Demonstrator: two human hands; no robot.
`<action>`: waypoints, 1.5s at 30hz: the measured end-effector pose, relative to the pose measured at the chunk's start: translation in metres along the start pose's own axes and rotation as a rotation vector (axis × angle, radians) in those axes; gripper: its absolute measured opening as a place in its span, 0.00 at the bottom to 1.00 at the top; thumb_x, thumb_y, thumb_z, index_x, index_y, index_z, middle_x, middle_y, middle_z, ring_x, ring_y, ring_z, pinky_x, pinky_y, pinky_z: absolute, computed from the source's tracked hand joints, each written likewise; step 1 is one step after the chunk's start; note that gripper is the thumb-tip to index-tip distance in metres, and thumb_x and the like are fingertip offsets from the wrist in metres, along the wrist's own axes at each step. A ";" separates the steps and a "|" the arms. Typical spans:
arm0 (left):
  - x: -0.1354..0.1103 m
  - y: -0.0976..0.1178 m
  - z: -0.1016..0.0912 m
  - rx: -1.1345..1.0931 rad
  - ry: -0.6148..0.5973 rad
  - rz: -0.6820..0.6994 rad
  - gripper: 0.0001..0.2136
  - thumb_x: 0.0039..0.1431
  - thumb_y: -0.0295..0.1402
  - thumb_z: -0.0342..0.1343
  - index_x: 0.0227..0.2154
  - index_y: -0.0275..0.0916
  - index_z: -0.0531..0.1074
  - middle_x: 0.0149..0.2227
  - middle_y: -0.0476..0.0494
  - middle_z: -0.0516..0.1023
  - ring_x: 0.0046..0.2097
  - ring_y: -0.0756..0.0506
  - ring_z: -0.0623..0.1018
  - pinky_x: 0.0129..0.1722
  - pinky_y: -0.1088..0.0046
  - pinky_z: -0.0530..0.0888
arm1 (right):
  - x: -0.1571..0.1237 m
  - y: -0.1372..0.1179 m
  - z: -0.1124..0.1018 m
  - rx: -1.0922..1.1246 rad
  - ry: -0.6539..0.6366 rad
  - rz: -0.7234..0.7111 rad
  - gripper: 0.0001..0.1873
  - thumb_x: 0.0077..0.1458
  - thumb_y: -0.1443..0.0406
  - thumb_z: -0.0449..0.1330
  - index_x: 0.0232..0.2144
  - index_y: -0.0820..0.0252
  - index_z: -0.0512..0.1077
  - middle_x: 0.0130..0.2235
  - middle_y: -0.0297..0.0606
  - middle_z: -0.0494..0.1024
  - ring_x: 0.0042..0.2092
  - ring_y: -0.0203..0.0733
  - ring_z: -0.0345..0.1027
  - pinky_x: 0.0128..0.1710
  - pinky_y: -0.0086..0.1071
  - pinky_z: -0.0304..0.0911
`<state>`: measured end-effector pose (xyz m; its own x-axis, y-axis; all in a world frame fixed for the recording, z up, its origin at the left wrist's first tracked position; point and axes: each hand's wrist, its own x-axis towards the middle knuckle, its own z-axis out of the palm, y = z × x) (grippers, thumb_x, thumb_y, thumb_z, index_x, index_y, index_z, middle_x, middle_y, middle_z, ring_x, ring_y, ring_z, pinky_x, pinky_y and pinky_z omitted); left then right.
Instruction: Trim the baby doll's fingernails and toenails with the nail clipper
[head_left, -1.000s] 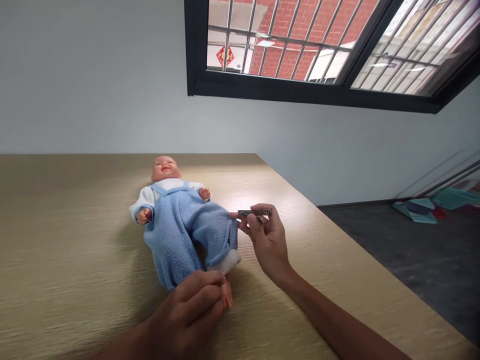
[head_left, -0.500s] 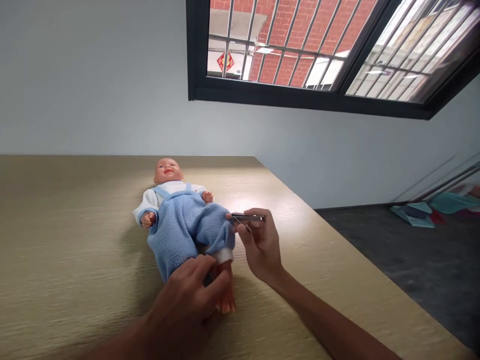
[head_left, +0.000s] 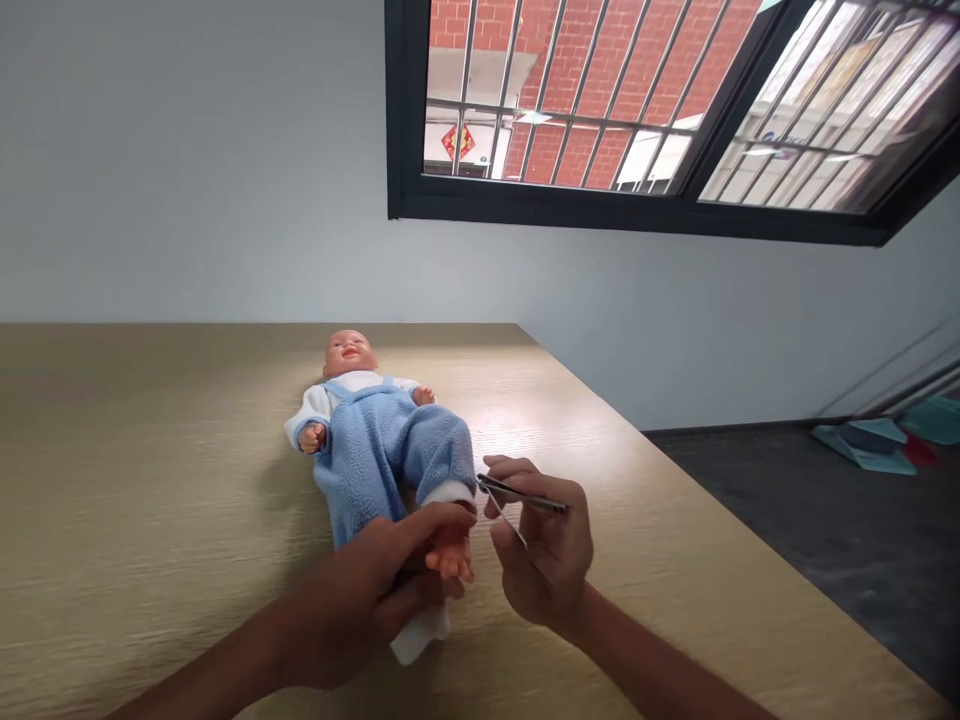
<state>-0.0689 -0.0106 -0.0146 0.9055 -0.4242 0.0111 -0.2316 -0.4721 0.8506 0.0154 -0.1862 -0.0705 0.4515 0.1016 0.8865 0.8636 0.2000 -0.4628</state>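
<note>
The left hand [head_left: 349, 600] closes around the bare foot [head_left: 450, 555] of one baby doll [head_left: 371, 460], which lies on its back on the worktop [head_left: 150, 500], so the leg stays steady. One white sock [head_left: 420, 637] hangs below this hand. The right hand [head_left: 547, 570] pinches one metal nail clipper [head_left: 521, 494] between fingers and thumb.

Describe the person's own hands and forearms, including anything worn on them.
The left hand and right hand are bare, with no gloves, rings or watch visible. The left forearm and right forearm are bare too; no sleeve shows in view.
</note>
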 end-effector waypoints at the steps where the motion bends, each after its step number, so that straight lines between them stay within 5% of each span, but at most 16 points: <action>1: 0.000 -0.004 0.000 -0.031 0.015 0.020 0.10 0.69 0.32 0.48 0.51 0.42 0.66 0.37 0.50 0.75 0.34 0.50 0.70 0.33 0.78 0.67 | 0.000 -0.003 0.000 0.017 -0.003 -0.009 0.12 0.64 0.62 0.57 0.49 0.57 0.63 0.34 0.36 0.72 0.42 0.46 0.71 0.49 0.54 0.69; 6: 0.000 -0.017 0.006 0.045 0.101 0.123 0.13 0.72 0.35 0.44 0.55 0.42 0.64 0.32 0.50 0.74 0.28 0.52 0.69 0.29 0.80 0.67 | 0.007 -0.012 -0.006 0.024 -0.196 -0.166 0.13 0.62 0.60 0.57 0.46 0.59 0.63 0.28 0.30 0.65 0.36 0.47 0.75 0.43 0.55 0.75; 13: -0.003 -0.025 0.011 0.107 0.135 0.170 0.18 0.74 0.37 0.41 0.62 0.43 0.58 0.27 0.53 0.74 0.23 0.53 0.69 0.26 0.80 0.66 | 0.012 -0.012 -0.013 -0.136 -0.270 -0.378 0.12 0.60 0.60 0.57 0.42 0.62 0.64 0.25 0.29 0.61 0.36 0.49 0.76 0.39 0.48 0.78; 24: -0.001 -0.015 0.004 0.090 0.095 0.147 0.16 0.74 0.38 0.40 0.59 0.41 0.64 0.30 0.50 0.75 0.27 0.52 0.71 0.29 0.80 0.68 | 0.013 -0.017 -0.013 -0.068 -0.315 -0.315 0.16 0.63 0.55 0.58 0.46 0.60 0.63 0.27 0.32 0.68 0.35 0.46 0.75 0.40 0.47 0.77; 30: 0.001 -0.011 0.002 0.025 0.084 0.130 0.13 0.74 0.39 0.41 0.46 0.39 0.68 0.29 0.51 0.71 0.27 0.52 0.67 0.28 0.79 0.65 | 0.015 -0.022 -0.016 -0.108 -0.450 -0.236 0.13 0.60 0.60 0.62 0.43 0.56 0.65 0.28 0.34 0.73 0.35 0.47 0.77 0.43 0.50 0.77; 45: 0.001 -0.021 0.007 -0.014 0.098 0.111 0.12 0.74 0.41 0.41 0.44 0.41 0.66 0.30 0.52 0.69 0.29 0.52 0.66 0.30 0.78 0.63 | 0.025 -0.034 -0.010 -0.194 -0.519 -0.289 0.08 0.67 0.61 0.52 0.43 0.61 0.63 0.30 0.41 0.74 0.35 0.45 0.74 0.45 0.48 0.76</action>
<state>-0.0658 -0.0067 -0.0364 0.9052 -0.3952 0.1563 -0.3280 -0.4157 0.8483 -0.0001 -0.2004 -0.0327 0.0679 0.5399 0.8390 0.9816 0.1142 -0.1529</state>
